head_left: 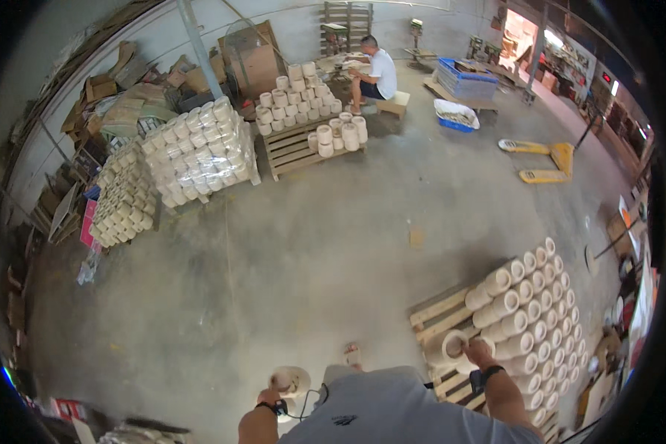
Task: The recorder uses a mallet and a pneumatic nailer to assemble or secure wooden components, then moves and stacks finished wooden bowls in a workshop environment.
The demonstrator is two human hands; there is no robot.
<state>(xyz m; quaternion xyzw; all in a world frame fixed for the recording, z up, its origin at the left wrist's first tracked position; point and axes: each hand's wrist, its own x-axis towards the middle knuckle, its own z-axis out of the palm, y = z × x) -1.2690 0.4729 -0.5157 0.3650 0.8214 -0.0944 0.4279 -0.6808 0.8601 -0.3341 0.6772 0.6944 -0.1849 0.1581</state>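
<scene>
- One pale pot (299,380) is held by the left hand (269,397); its grip is clamped on the rim, and the pot is seen against the concrete floor (274,296), just left of the grey shirt (392,414).
- Another round pot (436,349) is held by the right hand (482,354); its grip is clamped on the near-right rim, at the left edge of the pot rows (546,318).
- These rows are carried by a wooden pallet (431,309).
- A dark band (485,374) is worn on the right wrist.
- Farther off, a pot stack (203,152) is wrapped in clear film.
- A stool (394,105) is occupied by a co-worker (381,72) in white.
- On the right, a yellow pallet jack (561,159) is parked.
</scene>
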